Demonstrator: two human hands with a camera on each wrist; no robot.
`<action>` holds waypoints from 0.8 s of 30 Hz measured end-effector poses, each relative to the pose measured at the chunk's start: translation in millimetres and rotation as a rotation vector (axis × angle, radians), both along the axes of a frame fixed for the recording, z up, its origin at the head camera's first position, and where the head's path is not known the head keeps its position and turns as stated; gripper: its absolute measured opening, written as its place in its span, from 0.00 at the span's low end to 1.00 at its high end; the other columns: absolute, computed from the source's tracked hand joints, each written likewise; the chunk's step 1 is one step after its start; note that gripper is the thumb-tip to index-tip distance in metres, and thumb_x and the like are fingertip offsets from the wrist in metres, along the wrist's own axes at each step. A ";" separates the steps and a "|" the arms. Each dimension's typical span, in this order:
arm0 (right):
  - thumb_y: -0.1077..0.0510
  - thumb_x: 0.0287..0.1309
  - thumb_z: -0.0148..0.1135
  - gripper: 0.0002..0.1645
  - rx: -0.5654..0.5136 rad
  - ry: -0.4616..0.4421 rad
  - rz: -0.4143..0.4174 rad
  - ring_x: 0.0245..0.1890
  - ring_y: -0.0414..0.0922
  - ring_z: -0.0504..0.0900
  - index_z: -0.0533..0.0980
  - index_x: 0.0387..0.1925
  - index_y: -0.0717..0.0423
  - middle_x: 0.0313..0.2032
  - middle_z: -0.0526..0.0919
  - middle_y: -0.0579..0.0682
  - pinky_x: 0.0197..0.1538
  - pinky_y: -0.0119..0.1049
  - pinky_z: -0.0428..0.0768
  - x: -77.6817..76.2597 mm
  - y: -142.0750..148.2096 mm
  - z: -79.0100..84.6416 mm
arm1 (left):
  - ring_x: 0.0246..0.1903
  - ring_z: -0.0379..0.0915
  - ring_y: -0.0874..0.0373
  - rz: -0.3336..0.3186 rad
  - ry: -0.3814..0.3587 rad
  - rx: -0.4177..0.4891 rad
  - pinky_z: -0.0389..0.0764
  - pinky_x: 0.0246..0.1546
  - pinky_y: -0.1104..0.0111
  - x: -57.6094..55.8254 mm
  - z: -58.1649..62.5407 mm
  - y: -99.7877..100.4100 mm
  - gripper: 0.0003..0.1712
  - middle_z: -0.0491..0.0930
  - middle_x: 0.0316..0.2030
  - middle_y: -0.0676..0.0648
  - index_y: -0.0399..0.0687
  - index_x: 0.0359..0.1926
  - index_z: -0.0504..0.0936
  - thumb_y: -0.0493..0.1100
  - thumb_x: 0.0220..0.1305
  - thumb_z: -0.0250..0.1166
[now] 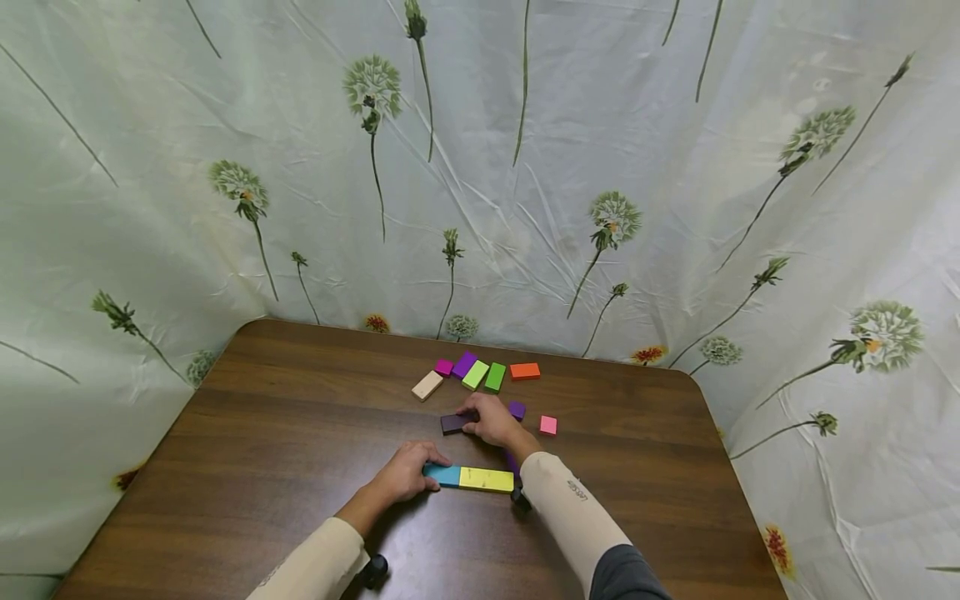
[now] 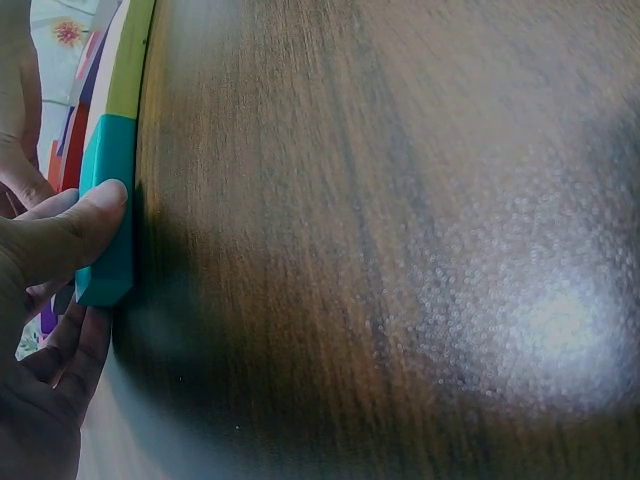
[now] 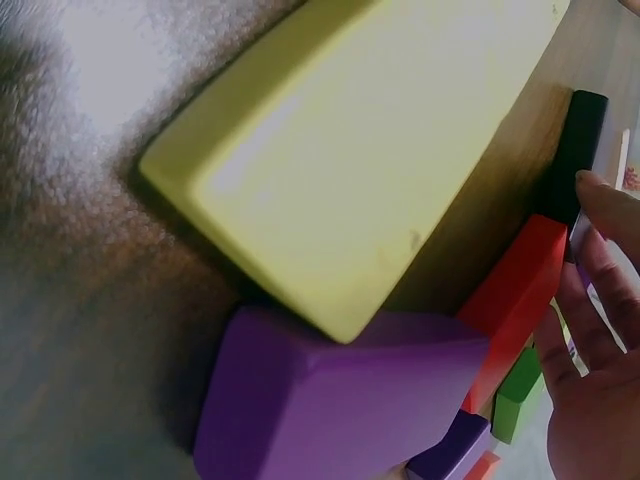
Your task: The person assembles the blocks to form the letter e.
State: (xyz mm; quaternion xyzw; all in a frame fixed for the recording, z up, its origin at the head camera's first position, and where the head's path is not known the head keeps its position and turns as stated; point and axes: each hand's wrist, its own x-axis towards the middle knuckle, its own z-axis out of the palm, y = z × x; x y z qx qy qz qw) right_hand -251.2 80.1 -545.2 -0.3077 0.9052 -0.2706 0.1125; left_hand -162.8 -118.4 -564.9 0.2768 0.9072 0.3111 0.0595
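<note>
A blue block (image 1: pixel 442 476) lies end to end with a yellow block (image 1: pixel 487 480) on the table. My left hand (image 1: pixel 405 472) holds the blue block's left end, its thumb (image 2: pixel 103 200) along the near side and fingers behind. Farther back, my right hand (image 1: pixel 493 421) pinches a dark block (image 1: pixel 452 425) between thumb and fingers. In the right wrist view, a red block (image 3: pixel 515 305) meets the dark block's end; my right hand hides it in the head view. A purple block (image 3: pixel 345 395) stands at the yellow block's right end, mostly behind my right forearm in the head view.
Toward the table's back edge lie a tan block (image 1: pixel 427 386), a magenta block (image 1: pixel 444 367), a violet block (image 1: pixel 465 364), a lime block (image 1: pixel 476 375), a green block (image 1: pixel 495 377) and an orange block (image 1: pixel 525 372). A small purple block (image 1: pixel 517 409) and a pink block (image 1: pixel 549 425) are right of my right hand.
</note>
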 end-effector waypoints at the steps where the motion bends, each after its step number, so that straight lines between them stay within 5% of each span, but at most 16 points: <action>1: 0.64 0.54 0.68 0.16 -0.003 -0.004 -0.008 0.47 0.48 0.79 0.81 0.47 0.61 0.44 0.82 0.53 0.53 0.42 0.75 0.2 0.8 0.1 | 0.34 0.75 0.58 -0.001 0.000 0.001 0.72 0.38 0.66 0.0 -0.2 0.3 0.18 0.82 0.33 0.51 0.41 0.41 0.87 0.35 0.43 0.76; 10: 0.61 0.58 0.65 0.18 -0.112 -0.030 -0.079 0.50 0.53 0.77 0.79 0.50 0.63 0.47 0.81 0.56 0.55 0.49 0.73 6.6 15.7 10.2 | 0.35 0.76 0.57 -0.014 0.022 0.020 0.72 0.38 0.66 -0.3 -1.6 0.2 0.19 0.82 0.33 0.50 0.41 0.40 0.87 0.36 0.42 0.77; 24: 0.58 0.57 0.67 0.18 -0.097 -0.023 -0.123 0.48 0.51 0.77 0.79 0.48 0.61 0.46 0.79 0.53 0.52 0.48 0.75 50.8 44.2 15.8 | 0.35 0.75 0.57 0.011 -0.005 0.010 0.72 0.39 0.64 0.5 -0.6 0.9 0.19 0.82 0.33 0.50 0.41 0.41 0.87 0.36 0.43 0.76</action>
